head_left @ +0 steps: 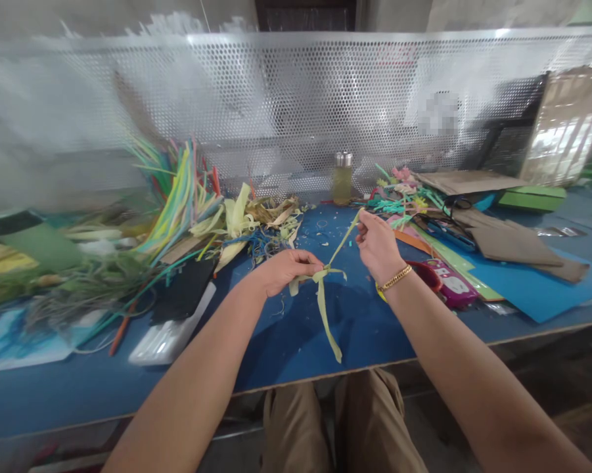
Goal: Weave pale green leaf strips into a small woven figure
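Between my hands is a pale green strip of what looks like corn husk (329,322), knotted or crossed near its middle. My left hand (296,268) pinches it close to that crossing, with short ends poking out beneath the fingers and to the right. Up and to the right, my right hand (374,240) grips one end between thumb and fingertips, and that length runs taut on a slant. Another end hangs down over the blue table (286,355). A gold chain bracelet (397,278) circles my right wrist.
Left lie dried husks (237,213), colourful pipe cleaners (177,197) and a black phone-like slab (183,292). A glass jar (342,180) stands at the back, before a perforated metal panel (315,98). Right are a purple pouch (454,286), cardboard (515,244) and blue paper (532,292).
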The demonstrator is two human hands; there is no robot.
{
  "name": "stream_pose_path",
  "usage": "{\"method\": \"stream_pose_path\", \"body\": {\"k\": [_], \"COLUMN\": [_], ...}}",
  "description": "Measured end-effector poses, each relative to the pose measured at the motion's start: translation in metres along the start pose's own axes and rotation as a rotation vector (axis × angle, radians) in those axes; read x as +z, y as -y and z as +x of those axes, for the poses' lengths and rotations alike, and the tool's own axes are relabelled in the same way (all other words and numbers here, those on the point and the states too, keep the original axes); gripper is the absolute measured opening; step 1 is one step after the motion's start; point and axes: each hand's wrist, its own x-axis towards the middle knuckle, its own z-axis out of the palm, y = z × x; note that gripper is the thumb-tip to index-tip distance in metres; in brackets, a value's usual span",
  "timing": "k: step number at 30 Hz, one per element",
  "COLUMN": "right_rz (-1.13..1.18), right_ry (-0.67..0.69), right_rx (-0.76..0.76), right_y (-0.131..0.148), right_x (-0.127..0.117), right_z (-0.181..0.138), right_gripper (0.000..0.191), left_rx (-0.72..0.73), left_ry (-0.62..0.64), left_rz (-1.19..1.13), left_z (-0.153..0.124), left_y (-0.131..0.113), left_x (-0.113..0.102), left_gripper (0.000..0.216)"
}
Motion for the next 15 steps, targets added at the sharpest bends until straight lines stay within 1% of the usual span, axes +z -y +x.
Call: {"method": "stream_pose_path", "body": {"k": [2, 4, 7, 9, 11, 12, 13, 15], "right_rz": [-0.038, -0.131, -0.345, -0.474, -0.571, -0.611, -0.644, -0.684], "right_ry": [0.016, 0.094, 0.301, 0.490, 0.675, 0.732, 0.761, 0.737], "right_rx": [-0.016, 0.017, 0.151, 0.204, 0.175, 0.128, 0.067, -0.061], "right_y": [0.001, 0.000, -0.003, -0.003, -0.001, 0.000, 0.001, 0.002], "right_x": [-0.002, -0.001, 0.004, 0.007, 0.009, 0.009, 0.008, 0.006], "right_z": [0.001, -0.002, -0.016, -0.027, -0.034, -0.036, -0.036, -0.031], "right_gripper": [0.020, 0.024, 0.035, 0.042, 0.048, 0.047, 0.045, 0.037], "left_rx": [-0.002, 0.010, 0.058, 0.091, 0.112, 0.119, 0.122, 0.119], "left_ry": [-0.016, -0.044, -0.109, -0.160, -0.206, -0.221, -0.228, -0.224], "left_rz": [-0.029, -0.076, -0.191, -0.277, -0.339, -0.357, -0.367, -0.383], "left_z": [-0.001, -0.001, 0.001, 0.003, 0.004, 0.005, 0.005, 0.005], "left_y": [-0.001, -0.002, -0.002, -0.001, 0.000, 0.000, -0.001, -0.002], "left_x": [0.000, 0.000, -0.002, -0.004, -0.007, -0.008, -0.009, -0.010], "left_gripper": [0.023, 0.022, 0.022, 0.023, 0.023, 0.023, 0.022, 0.020]}}
